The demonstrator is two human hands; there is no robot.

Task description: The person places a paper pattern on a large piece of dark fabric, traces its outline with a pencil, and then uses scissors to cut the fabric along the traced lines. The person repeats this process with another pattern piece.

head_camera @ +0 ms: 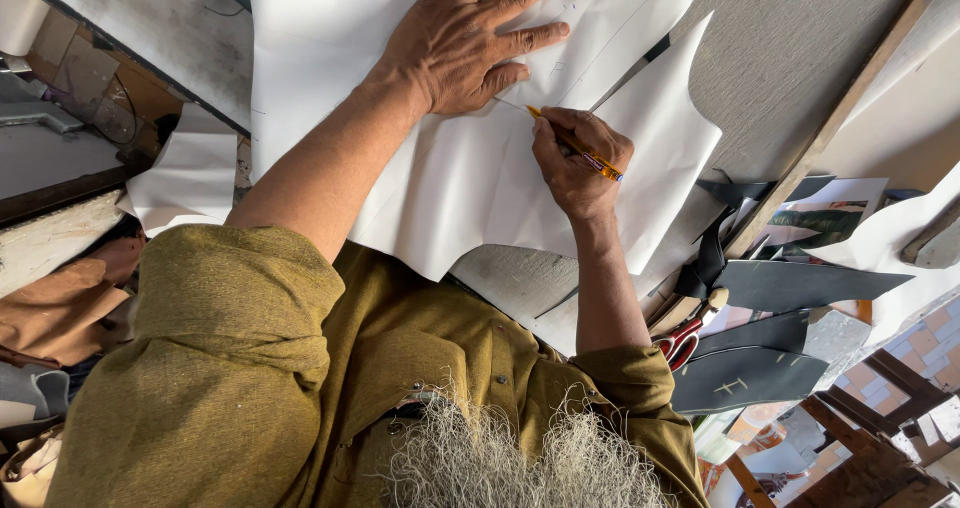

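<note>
My left hand (462, 40) lies flat, fingers spread, pressing down on a white paper pattern (470, 183) spread over a grey worktop (790, 38). My right hand (578, 163) grips an orange pen (578, 150). The pen's tip touches the paper just below the edge of my left hand, where faint drawn lines run. Both forearms reach out from olive-green sleeves. More white sheets lie under and beside the top one.
A long wooden strip (850, 98) runs diagonally at the right. Below it lie dark cut leather pieces (790, 286) and red-handled scissors (681, 344). A folded white sheet (190, 173) and brown material (60, 308) sit at the left.
</note>
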